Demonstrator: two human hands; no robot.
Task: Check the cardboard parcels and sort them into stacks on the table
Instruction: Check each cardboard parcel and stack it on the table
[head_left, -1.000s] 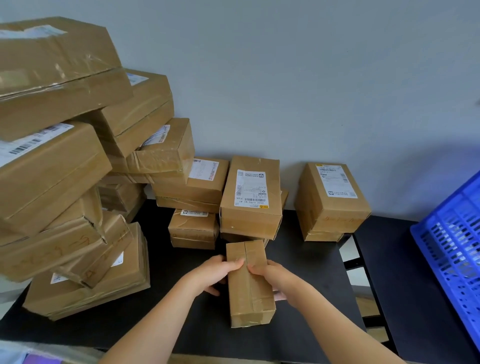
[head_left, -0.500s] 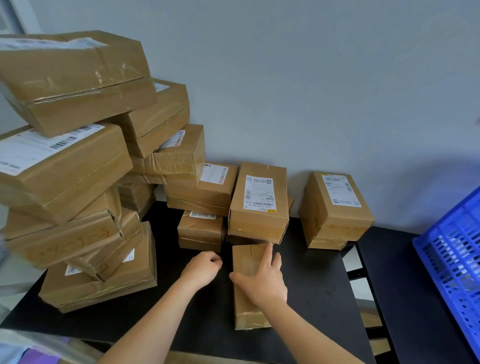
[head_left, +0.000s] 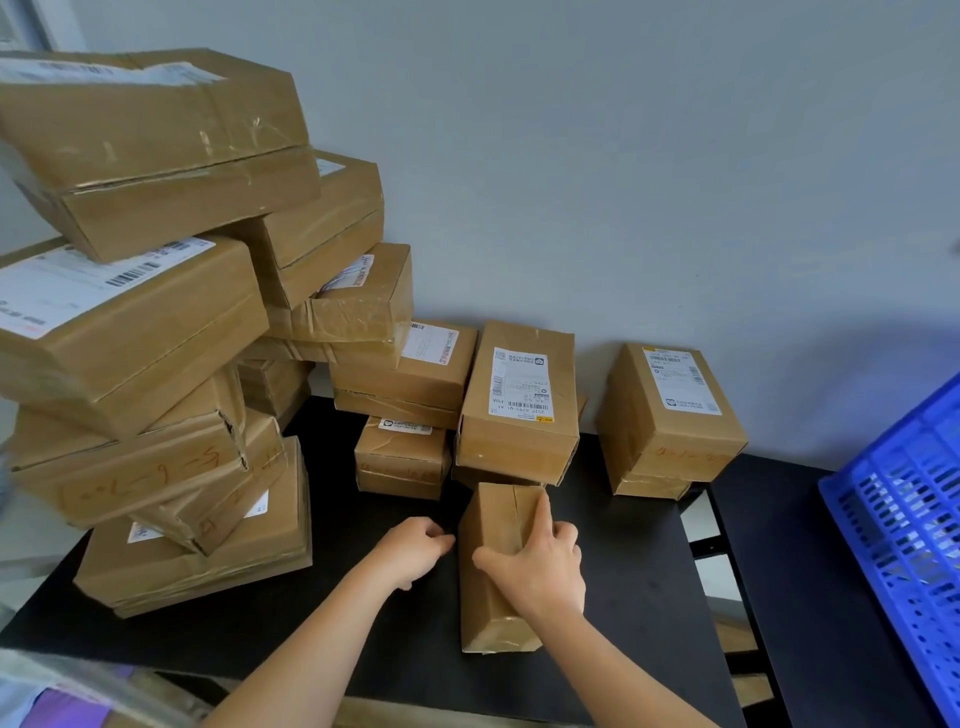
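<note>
A small narrow cardboard parcel (head_left: 491, 525), taped and with no label showing, lies lengthwise on the black table (head_left: 363, 623). My right hand (head_left: 540, 566) lies across its top, thumb at the left edge and fingers over the right edge, index finger stretched forward. My left hand (head_left: 413, 548) rests on the table just left of the parcel, fingers curled and holding nothing, its fingertips close to the parcel's side. Right behind it stands a labelled parcel (head_left: 519, 400) on another one.
A tall leaning stack of big parcels (head_left: 130, 338) fills the left side. Smaller parcels (head_left: 402, 457) sit against the wall, with a two-parcel stack (head_left: 670, 415) at the back right. A blue plastic crate (head_left: 893, 519) stands on a second dark table (head_left: 779, 571), past a gap.
One second ago both hands held the small parcel tilted up. My left hand let go, the parcel came down flat, and my right hand now lies over its top.
</note>
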